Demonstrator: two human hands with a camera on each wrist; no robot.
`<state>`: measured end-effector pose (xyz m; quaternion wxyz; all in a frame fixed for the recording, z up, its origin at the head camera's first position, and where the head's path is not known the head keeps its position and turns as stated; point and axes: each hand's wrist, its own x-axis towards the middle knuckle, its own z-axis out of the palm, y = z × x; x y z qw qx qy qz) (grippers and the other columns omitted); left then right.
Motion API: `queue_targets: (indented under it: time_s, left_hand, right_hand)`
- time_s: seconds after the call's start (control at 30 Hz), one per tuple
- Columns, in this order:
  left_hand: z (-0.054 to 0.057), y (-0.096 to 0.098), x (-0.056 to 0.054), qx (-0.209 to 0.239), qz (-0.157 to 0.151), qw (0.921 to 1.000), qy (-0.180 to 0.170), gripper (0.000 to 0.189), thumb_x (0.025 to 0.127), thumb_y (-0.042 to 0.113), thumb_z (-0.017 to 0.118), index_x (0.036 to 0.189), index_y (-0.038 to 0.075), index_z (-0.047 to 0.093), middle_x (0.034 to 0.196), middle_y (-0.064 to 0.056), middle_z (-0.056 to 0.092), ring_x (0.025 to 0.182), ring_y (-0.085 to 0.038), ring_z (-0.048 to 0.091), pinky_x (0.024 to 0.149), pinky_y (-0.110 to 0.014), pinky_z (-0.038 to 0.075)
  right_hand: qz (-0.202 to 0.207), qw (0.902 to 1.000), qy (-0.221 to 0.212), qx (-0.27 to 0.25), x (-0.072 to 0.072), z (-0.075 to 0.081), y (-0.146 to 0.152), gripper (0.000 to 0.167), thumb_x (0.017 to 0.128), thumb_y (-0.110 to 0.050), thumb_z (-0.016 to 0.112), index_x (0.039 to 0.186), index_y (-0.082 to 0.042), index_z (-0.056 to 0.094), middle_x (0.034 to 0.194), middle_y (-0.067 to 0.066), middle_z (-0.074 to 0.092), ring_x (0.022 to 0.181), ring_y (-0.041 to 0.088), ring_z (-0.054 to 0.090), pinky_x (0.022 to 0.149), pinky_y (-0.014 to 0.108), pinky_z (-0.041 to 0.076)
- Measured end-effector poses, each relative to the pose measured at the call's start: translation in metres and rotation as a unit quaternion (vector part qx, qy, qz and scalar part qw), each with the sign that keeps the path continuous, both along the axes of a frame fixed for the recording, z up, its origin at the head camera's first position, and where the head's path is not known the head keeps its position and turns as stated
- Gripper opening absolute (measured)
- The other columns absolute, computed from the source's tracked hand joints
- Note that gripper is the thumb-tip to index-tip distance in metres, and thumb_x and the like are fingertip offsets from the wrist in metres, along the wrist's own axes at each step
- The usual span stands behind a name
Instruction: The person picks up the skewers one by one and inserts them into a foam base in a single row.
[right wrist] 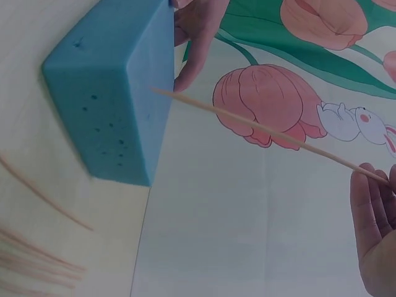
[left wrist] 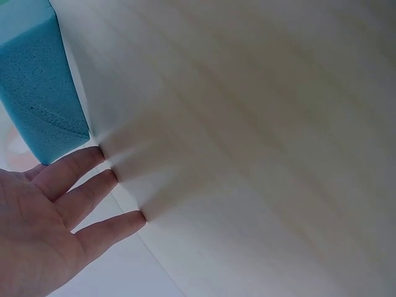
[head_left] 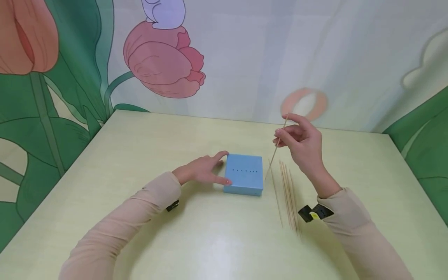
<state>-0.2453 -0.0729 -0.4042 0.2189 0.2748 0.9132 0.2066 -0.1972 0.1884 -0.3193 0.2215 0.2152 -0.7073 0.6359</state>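
Observation:
A blue foam block with a row of small dark holes across its top lies on the table. My left hand is at its left side, thumb on the near corner and index finger at the far one. In the left wrist view the other fingers are straight, their tips touching the table. My right hand pinches a thin wooden skewer, held slanting with its lower tip beside the block's right side. More dark holes dot another face of the block in the right wrist view.
Right of the block, one loose skewer lies alone next to a bundle of several skewers. The pale table ends at a curtain printed with flowers and a rabbit. A dark device is strapped at the right wrist.

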Motion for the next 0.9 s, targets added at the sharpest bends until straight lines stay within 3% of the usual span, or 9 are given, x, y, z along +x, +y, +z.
queue_targets:
  time_s: [0.27, 0.6, 0.9]
  left_hand:
    - [0.002, 0.0, -0.001, 0.003, -0.002, 1.0, 0.002, 0.097, 0.072, 0.063, 0.063, 0.144, 0.023, 0.013, 0.14, -0.011, 0.038, 0.129, -0.029, 0.034, 0.1, -0.044, 0.03]
    - [0.002, 0.0, -0.001, 0.0, -0.002, 1.0, 0.002, 0.097, 0.072, 0.063, 0.063, 0.144, 0.022, 0.013, 0.14, -0.011, 0.038, 0.128, -0.03, 0.035, 0.1, -0.044, 0.031]
    - [0.001, 0.001, -0.002, -0.002, -0.006, 1.0, 0.001, 0.098, 0.072, 0.064, 0.062, 0.145, 0.021, 0.012, 0.14, -0.011, 0.038, 0.128, -0.031, 0.035, 0.1, -0.045, 0.031]
  right_hand:
    - [0.011, 0.9997, 0.02, 0.007, -0.008, 0.003, -0.018, 0.032, 0.079, 0.011, 0.062, 0.111, 0.006, 0.058, 0.072, -0.002, 0.067, 0.059, 0.014, 0.063, 0.058, 0.027, 0.052]
    - [0.023, 0.9977, 0.051, 0.038, -0.011, 0.005, -0.035, 0.032, 0.08, 0.01, 0.062, 0.111, 0.007, 0.057, 0.074, 0.024, 0.064, 0.06, 0.016, 0.063, 0.059, 0.027, 0.052]
    - [0.026, 0.9945, 0.079, 0.064, -0.015, 0.001, -0.048, 0.03, 0.08, 0.007, 0.063, 0.11, 0.006, 0.058, 0.075, 0.021, 0.066, 0.062, 0.018, 0.065, 0.062, 0.027, 0.053]
